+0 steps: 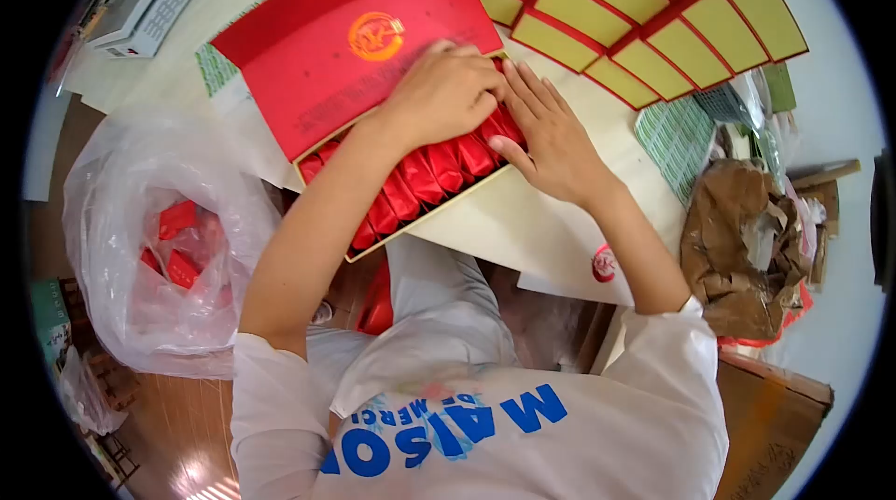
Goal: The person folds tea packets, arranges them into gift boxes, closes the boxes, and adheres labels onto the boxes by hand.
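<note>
An open red gift box (373, 80) with a gold emblem on its lid lies across the table's front edge. Shiny red packets (425, 173) stand in a row inside its tray. My left hand (443, 94) reaches over the box, its fingers curled together at the upper right end of the row; whatever is in them is hidden. Stretched out flat, my right hand (555, 140) rests over the right end of the tray, fingers against its edge and thumb on the packets.
Several stacked red-and-yellow boxes (644, 10) stand at the back right. A clear plastic bag (112, 248) with red packets (182, 267) hangs at the left. Crumpled brown paper (737, 248) lies at the right, above a cardboard carton (770, 416). A grey-white device (163, 0) sits back left.
</note>
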A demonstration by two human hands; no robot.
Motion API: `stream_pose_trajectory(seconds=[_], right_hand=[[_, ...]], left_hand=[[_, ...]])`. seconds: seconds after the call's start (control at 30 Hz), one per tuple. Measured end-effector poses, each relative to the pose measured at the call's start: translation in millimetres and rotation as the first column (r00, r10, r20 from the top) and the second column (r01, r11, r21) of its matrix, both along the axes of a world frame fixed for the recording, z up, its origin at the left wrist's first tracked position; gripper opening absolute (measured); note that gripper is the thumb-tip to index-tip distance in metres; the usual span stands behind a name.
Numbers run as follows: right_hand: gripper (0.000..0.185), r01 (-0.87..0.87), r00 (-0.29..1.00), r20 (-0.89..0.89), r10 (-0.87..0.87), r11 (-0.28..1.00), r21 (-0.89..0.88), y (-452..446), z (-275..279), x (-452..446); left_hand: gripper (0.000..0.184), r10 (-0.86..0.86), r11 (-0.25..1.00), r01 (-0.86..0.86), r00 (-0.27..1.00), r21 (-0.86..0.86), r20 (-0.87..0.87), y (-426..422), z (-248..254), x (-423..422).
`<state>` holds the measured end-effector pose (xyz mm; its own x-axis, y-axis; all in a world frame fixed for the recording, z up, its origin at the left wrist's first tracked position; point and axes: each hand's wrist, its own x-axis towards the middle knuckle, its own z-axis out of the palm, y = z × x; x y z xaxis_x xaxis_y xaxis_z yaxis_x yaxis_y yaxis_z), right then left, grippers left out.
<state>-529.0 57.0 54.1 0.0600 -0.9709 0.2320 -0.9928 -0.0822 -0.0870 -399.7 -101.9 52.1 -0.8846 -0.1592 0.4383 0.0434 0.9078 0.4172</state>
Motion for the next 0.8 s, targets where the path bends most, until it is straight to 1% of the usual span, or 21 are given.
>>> stream_pose_trajectory(seconds=[0.03,0.07,0.13,0.17,0.23,0.27,0.3,0.37,0.43,0.5,0.57,0.6,0.63,0.67,0.7,0.73,0.77,0.8], right_hand=[[0.070,0.009,1.000,0.000,-0.009,1.000,0.017,1,2,-2],[0.071,-0.028,1.000,0.013,0.028,0.999,0.026,0,4,-5],[0.070,-0.088,0.994,0.063,0.087,0.996,0.020,0,6,-7],[0.070,-0.087,0.994,0.062,0.085,0.996,0.020,6,4,-8],[0.067,-0.005,0.990,0.141,0.016,0.997,-0.071,16,-3,-7],[0.067,-0.019,0.989,0.149,0.025,0.999,-0.042,21,-7,-5],[0.065,0.017,0.991,0.133,-0.012,0.999,-0.039,29,-8,1],[0.063,0.082,0.988,0.133,-0.081,0.997,-0.001,39,-8,9],[0.060,0.063,0.991,0.120,-0.054,0.996,-0.069,35,-7,9],[0.059,0.091,0.992,0.096,-0.083,0.992,-0.082,37,-7,13],[0.058,0.075,0.970,0.240,-0.052,0.993,-0.089,38,-4,13],[0.053,0.069,0.938,0.343,-0.037,0.994,-0.082,38,-7,9],[0.053,0.065,0.942,0.334,-0.035,0.995,-0.078,45,-9,11],[0.051,0.134,0.885,0.459,-0.075,0.986,-0.097,51,-12,13],[0.048,0.193,0.812,0.575,-0.100,0.976,-0.102,55,-11,16],[0.043,0.263,0.787,0.604,-0.127,0.954,-0.143,63,-7,25],[0.043,0.245,0.792,0.598,-0.122,0.961,-0.129,78,-3,31],[0.042,0.241,0.874,0.448,-0.188,0.968,-0.065,96,1,35]], left_hand=[[0.013,0.006,1.000,-0.006,1.000,0.003,-0.019,1,0,1],[0.013,0.000,1.000,0.001,1.000,0.010,-0.022,2,3,0],[0.023,0.188,0.968,-0.209,0.971,0.139,0.148,1,16,1],[0.023,0.187,0.968,-0.207,0.971,0.138,0.147,4,12,1],[0.038,0.050,0.995,-0.058,0.993,-0.077,-0.103,13,-3,3],[0.048,0.071,0.987,-0.058,0.994,-0.151,0.082,24,-16,7],[0.048,0.069,0.992,-0.057,0.993,-0.116,0.099,29,-21,8],[0.050,0.093,0.944,-0.046,0.987,-0.326,0.129,32,-20,2],[0.052,0.111,0.953,-0.072,0.987,-0.293,0.118,31,-23,-4],[0.051,0.155,0.940,-0.111,0.981,-0.321,0.116,28,-24,-10],[0.050,0.141,0.942,-0.106,0.986,-0.317,0.090,26,-26,-13],[0.051,0.160,0.928,-0.119,0.983,-0.352,0.091,26,-26,-13],[0.051,0.188,0.912,-0.139,0.978,-0.385,0.092,26,-27,-13],[0.052,0.179,0.920,-0.133,0.979,-0.369,0.094,24,-30,-12],[0.052,0.205,0.919,-0.162,0.975,-0.360,0.085,22,-28,-10],[0.054,0.116,0.974,-0.096,0.990,-0.206,0.084,21,-24,-7],[0.056,0.018,0.999,-0.014,0.998,-0.049,0.066,22,-20,-4],[0.057,0.002,1.000,-0.001,0.998,-0.025,0.062,23,-17,-2]])
